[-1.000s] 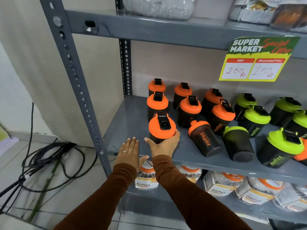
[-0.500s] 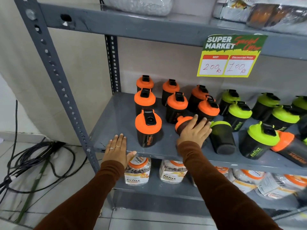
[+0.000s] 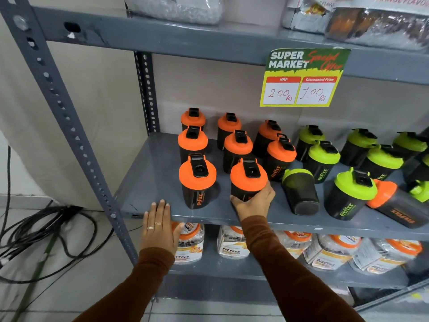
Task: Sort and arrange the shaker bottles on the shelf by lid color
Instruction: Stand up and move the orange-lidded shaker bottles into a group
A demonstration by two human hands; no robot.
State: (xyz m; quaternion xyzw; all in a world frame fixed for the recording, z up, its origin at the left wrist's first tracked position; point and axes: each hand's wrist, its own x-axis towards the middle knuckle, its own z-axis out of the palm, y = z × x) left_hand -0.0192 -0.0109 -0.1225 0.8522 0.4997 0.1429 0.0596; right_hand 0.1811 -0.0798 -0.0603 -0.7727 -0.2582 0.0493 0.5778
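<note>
Black shaker bottles stand on the grey shelf (image 3: 151,177). Several orange-lidded ones are grouped at the left. My right hand (image 3: 254,202) grips an upright orange-lidded bottle (image 3: 248,176) in the front row, beside another orange-lidded bottle (image 3: 196,180). My left hand (image 3: 159,225) lies flat on the shelf's front edge, holding nothing. Right of them a green-lidded bottle (image 3: 299,189) lies tipped over. Several green-lidded bottles (image 3: 323,158) stand further right. An orange-lidded bottle (image 3: 394,203) lies on its side at the far right.
A slotted grey upright post (image 3: 69,126) frames the shelf's left side. A yellow price sign (image 3: 304,77) hangs from the shelf above. Packaged jars (image 3: 188,242) fill the shelf below. Black cables (image 3: 46,231) lie on the floor at the left.
My right hand left the first front bottle, reached the orange-lidded bottle lying on its side, and stood it upright in the front row. My left hand stayed on the shelf edge.
</note>
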